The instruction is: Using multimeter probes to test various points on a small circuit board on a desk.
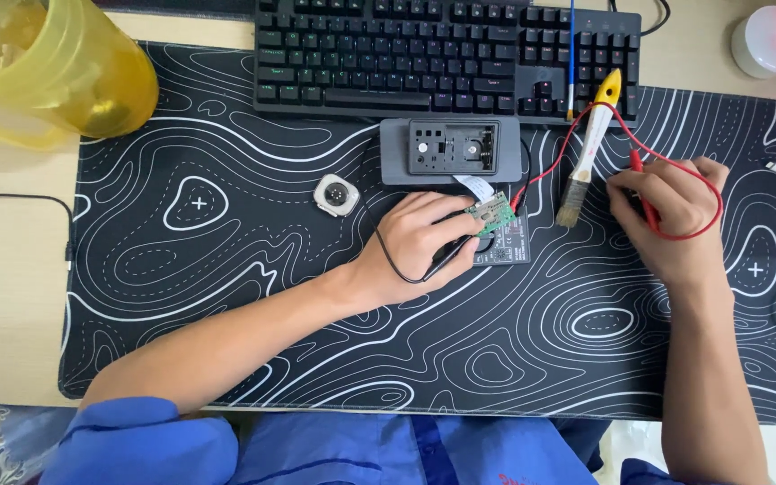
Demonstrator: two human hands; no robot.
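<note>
My left hand (419, 242) grips a thin black test probe, its tip on a small green circuit board (494, 214) that lies over a black flat part (505, 244). A black lead loops under the hand. My right hand (671, 216) is closed around a red test probe (647, 205), and its red lead (586, 126) curves across the mat toward the board. A dark grey device housing (451, 148) with an opened compartment sits just above the left hand, a white ribbon cable running from it to the board.
A black desk mat (226, 269) with white contour lines covers the desk. On it lie a small round white part (336, 195) and a brush with a yellow and white handle (588, 153). A black keyboard (442, 54), a yellow jug (47, 72) and a white round device (770, 40) stand behind.
</note>
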